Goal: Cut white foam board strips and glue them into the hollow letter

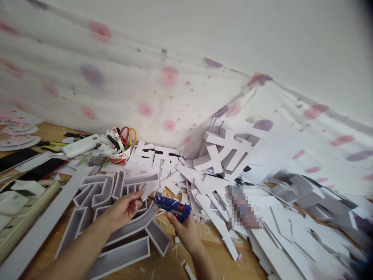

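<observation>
Between its fingertips my left hand (128, 207) pinches a small white foam board piece (149, 189). My right hand (185, 229) is wrapped round the handle of a blue glue gun (171, 206), whose nozzle points left at the edge of that piece. A red light glows on the gun. Below both hands lies a large hollow character built of white board strips (125, 254), with upright walls and open channels. My left forearm covers part of it.
White board offcuts (212, 217) are heaped to the right, with finished white characters (227, 147) stacked behind. A bowl of pens and scissors (119, 155) stands at the back. A power strip (29, 217) with plugs and a long white strip (49, 221) lie at the left.
</observation>
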Action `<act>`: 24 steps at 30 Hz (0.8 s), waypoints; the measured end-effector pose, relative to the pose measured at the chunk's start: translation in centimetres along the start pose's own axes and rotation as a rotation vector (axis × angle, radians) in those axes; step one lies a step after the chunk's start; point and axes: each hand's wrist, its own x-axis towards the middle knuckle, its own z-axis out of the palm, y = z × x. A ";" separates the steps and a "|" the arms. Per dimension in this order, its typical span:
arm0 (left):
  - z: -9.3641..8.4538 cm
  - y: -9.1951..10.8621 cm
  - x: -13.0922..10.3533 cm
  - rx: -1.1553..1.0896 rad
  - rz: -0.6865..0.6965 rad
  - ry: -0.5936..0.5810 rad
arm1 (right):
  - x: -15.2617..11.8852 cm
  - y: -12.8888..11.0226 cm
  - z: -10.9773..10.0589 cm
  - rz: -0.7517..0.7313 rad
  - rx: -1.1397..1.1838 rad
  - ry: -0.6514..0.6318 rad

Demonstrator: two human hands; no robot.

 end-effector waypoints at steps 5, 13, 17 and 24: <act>-0.2 0.0 0.2 0.005 0.000 -0.014 | -0.2 -1.2 -0.1 0.017 0.006 -0.078; -0.4 -0.1 0.3 0.034 0.006 -0.023 | -0.3 -1.6 0.1 0.017 0.044 -0.093; -0.5 -0.1 0.4 0.056 0.020 -0.021 | -0.3 -1.4 0.0 0.009 0.033 -0.107; -0.4 -0.3 0.6 0.129 0.101 -0.005 | -0.4 -1.9 0.2 0.034 0.013 -0.107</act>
